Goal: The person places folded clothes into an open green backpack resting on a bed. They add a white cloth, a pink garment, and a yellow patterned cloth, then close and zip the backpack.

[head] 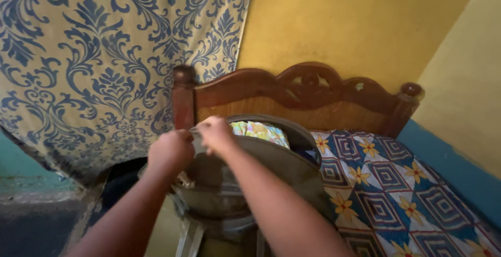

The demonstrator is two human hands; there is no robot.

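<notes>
- The left hand [170, 150] and right hand [215, 133] had fingers pinched shut on the rim of the olive-green fabric backpack [271, 176], standing at the bed's edge.
- Pulling evenly would likely keep the colourful folded cloth [259, 130] clear.

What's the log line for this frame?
left hand: grips bag rim | right hand: grips rim | bag: open, cloth inside | on bed

Dim, warm indoor light, soft focus, wide-angle bending at edges.
</notes>
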